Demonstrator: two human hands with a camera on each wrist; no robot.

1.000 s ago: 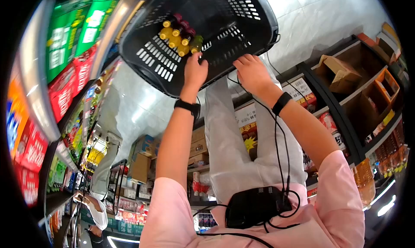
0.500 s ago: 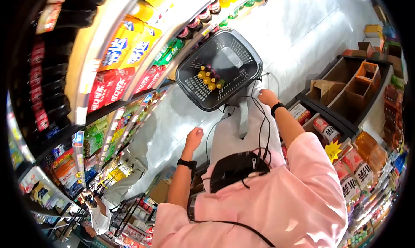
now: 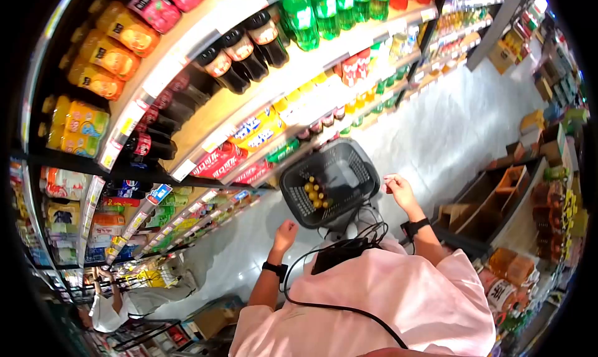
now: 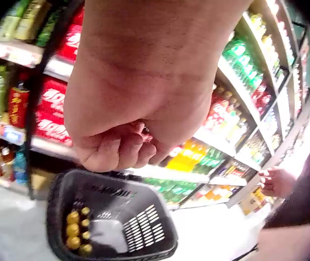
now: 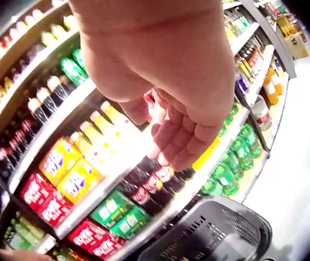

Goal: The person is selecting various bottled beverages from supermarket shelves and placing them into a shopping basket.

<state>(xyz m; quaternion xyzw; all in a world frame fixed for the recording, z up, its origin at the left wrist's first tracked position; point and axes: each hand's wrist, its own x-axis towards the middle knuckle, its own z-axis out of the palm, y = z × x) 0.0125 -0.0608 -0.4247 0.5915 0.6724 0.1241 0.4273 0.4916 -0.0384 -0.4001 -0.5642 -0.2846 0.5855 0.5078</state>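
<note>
Supermarket aisle, seen from above and from both wrists. The black mesh basket (image 3: 352, 170) is set on the pale floor (image 3: 448, 126), close to the floor's edge at the foot of the drinks shelves (image 3: 205, 108). A cluster of yellow-capped bottles (image 3: 314, 194) is stood upright in the basket, against the wall nearer the shelves; the rest of its bottom is seen bare in the left wrist view.

The left hand (image 3: 285, 234) is held above the floor, just beside the basket's near rim and apart from it; its fingers (image 4: 119, 152) are curled into the palm and nothing is held. The right hand (image 3: 397, 190) is raised beside the basket's far rim, not touching it; its fingers (image 5: 179, 138) are only loosely bent, the palm is exposed, and nothing is gripped.

A pink sleeve (image 3: 461, 282) and black cables (image 3: 311, 304) are seen at the body. Cardboard boxes (image 3: 511, 179) are ranged along the floor's opposite edge, and a second person (image 3: 118, 301) is seen far down the aisle
</note>
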